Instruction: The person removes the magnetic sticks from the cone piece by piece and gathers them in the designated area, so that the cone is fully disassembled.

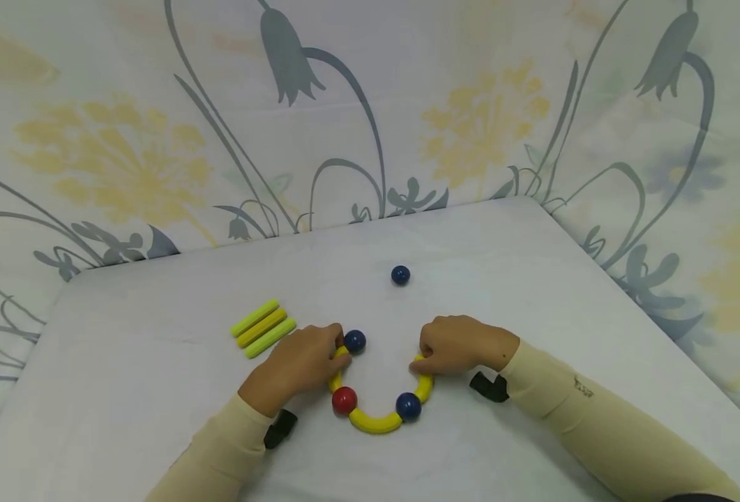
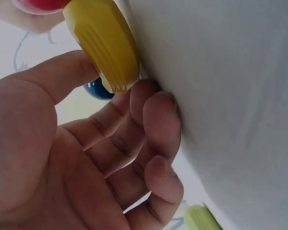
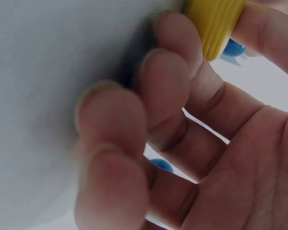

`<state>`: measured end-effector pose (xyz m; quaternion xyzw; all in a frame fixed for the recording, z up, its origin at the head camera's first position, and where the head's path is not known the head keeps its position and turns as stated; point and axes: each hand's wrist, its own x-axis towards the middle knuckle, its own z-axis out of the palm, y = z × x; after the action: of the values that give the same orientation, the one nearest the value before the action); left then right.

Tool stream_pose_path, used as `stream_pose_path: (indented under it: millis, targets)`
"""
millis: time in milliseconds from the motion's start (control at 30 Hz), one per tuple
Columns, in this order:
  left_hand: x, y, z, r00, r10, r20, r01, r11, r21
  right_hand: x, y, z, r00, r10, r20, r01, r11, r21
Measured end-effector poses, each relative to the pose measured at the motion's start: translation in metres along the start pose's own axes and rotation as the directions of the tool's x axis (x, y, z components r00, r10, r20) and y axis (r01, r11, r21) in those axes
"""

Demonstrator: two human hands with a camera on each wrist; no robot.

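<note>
A U of yellow curved rods and balls lies on the white table. Its left rod [image 2: 108, 43] is pinched between the thumb and fingers of my left hand [image 1: 300, 362]; a blue ball [image 1: 355, 341] sits at that rod's far end, a red ball [image 1: 344, 401] at its near end. The bottom rod [image 1: 374, 422] joins the red ball to another blue ball [image 1: 409, 406]. My right hand [image 1: 460, 344] pinches the right rod [image 3: 213, 28], which rises from that second blue ball. Its far end is hidden by the fingers.
Three straight yellow and yellow-green rods [image 1: 261, 328] lie side by side, left of the U and close to my left hand. Farther back is a single blue ball [image 1: 400, 275]. Flower-patterned cloth [image 1: 357, 160] stands behind the white table [image 1: 137, 376].
</note>
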<state>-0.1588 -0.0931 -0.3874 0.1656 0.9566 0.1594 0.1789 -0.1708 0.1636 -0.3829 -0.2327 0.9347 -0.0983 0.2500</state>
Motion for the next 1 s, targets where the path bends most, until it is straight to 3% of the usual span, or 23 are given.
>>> stream_pose_path:
  millis: [433, 500, 633, 767, 867, 1000]
  targets:
    - [0.003, -0.001, -0.004, 0.999, -0.046, -0.014, 0.047, 0.998, 0.052, -0.007, 0.011, 0.001, 0.999, 0.021, -0.049, -0.017, 0.997, 0.081]
    - [0.001, 0.001, -0.005, 0.998, -0.054, -0.038, 0.057, 0.995, 0.081, -0.009, 0.011, 0.0, 0.995, 0.013, -0.096, -0.006, 0.997, 0.076]
    - [-0.006, 0.011, -0.012, 0.987, -0.053, -0.155, 0.074, 0.989, 0.131, -0.013, 0.009, -0.004, 0.972, -0.047, -0.229, 0.055, 0.998, 0.028]
    - [-0.017, 0.031, -0.015, 0.976, 0.032, -0.216, 0.0, 0.989, 0.148, -0.021, 0.008, -0.005, 0.949, -0.205, -0.239, 0.211, 0.978, 0.0]
    - [-0.025, 0.044, -0.01, 0.974, 0.129, -0.186, -0.101, 0.983, 0.155, -0.027, 0.01, -0.003, 0.934, -0.314, -0.173, 0.323, 0.946, 0.027]
    - [-0.03, 0.055, 0.003, 0.966, 0.227, -0.125, -0.202, 0.962, 0.186, -0.031, 0.013, 0.001, 0.917, -0.379, -0.124, 0.389, 0.919, 0.069]
